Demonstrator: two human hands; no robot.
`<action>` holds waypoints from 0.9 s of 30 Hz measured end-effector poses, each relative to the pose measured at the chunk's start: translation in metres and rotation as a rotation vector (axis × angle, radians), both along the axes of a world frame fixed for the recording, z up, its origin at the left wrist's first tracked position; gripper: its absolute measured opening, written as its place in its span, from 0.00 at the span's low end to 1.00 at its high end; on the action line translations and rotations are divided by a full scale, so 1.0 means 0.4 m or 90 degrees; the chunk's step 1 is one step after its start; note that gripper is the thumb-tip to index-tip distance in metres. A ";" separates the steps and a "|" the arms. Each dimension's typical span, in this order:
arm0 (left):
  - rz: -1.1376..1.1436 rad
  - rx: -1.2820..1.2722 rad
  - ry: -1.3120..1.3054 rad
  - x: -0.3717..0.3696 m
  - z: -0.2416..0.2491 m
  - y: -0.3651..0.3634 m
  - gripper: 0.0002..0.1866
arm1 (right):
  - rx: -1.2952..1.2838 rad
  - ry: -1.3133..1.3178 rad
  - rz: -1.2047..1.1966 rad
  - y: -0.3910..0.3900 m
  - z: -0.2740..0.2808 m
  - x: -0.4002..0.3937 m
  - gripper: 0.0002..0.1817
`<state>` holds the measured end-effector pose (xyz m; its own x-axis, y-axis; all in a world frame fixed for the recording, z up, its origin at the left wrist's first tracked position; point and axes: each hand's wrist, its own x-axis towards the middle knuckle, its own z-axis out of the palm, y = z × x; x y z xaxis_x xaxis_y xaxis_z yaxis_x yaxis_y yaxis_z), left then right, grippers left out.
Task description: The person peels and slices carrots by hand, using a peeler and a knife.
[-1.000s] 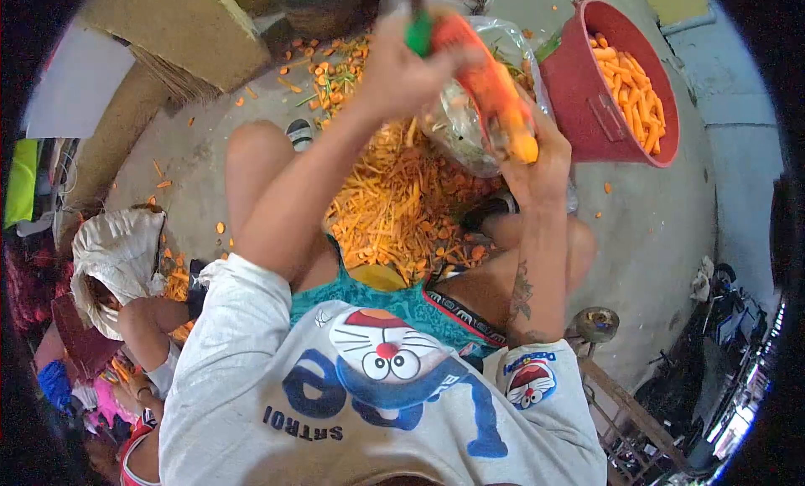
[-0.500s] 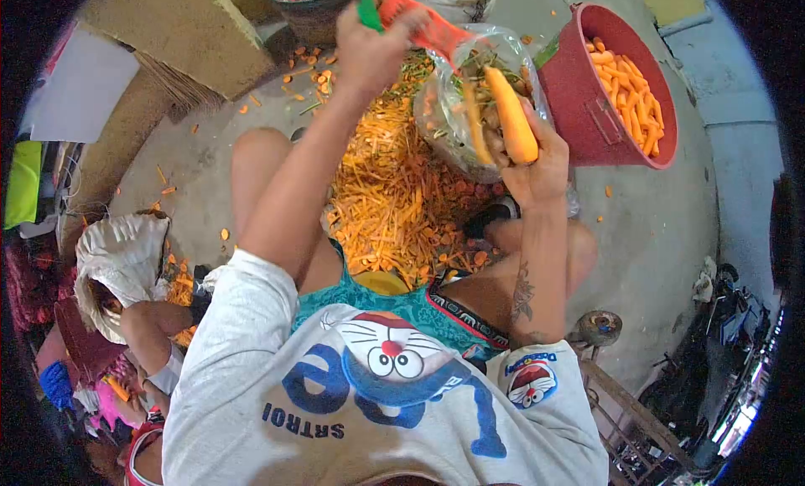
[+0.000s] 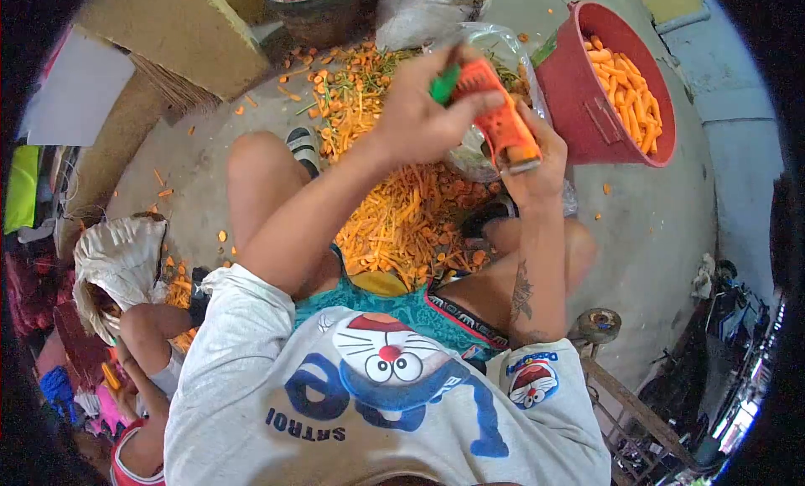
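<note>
Red tub holds peeled carrots.

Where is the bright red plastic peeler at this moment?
In the head view, the bright red plastic peeler is above and right of centre, in the bare left hand, beside the bare right hand.

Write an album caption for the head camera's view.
Peeling carrots: left hand holds a red peeler against a carrot in the right hand, orange peelings heaped below.

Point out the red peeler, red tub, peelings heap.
Red peeler point(image 3: 508, 136): head view, on its red body.
Red tub point(image 3: 573, 92): head view, on its outer side wall.
Peelings heap point(image 3: 394, 219): head view, around its visible middle.
</note>
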<state>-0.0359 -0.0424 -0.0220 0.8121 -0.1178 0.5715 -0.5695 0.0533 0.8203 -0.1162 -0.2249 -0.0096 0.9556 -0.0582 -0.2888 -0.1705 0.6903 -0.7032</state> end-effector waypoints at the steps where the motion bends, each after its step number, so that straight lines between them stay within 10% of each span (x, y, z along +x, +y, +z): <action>1: -0.038 0.023 -0.042 -0.007 -0.003 0.001 0.09 | 0.033 -0.043 0.084 -0.010 -0.006 -0.009 0.21; 8: 0.135 -0.127 0.174 0.077 -0.005 0.049 0.10 | 0.197 -0.167 0.284 -0.085 -0.095 0.033 0.22; 13: -0.048 0.021 0.011 -0.004 0.008 0.004 0.10 | -0.083 0.059 -0.051 0.036 0.023 -0.014 0.22; 19: 0.115 -0.096 0.115 0.083 -0.028 0.039 0.10 | 0.229 -0.202 0.357 -0.071 -0.062 0.030 0.19; 21: 0.065 -0.018 0.058 -0.005 -0.018 -0.002 0.11 | -0.046 -0.054 0.037 -0.036 -0.062 0.015 0.21; 27: 0.060 -0.049 0.028 0.085 -0.010 0.058 0.10 | -0.088 -0.042 0.051 0.009 0.013 -0.021 0.23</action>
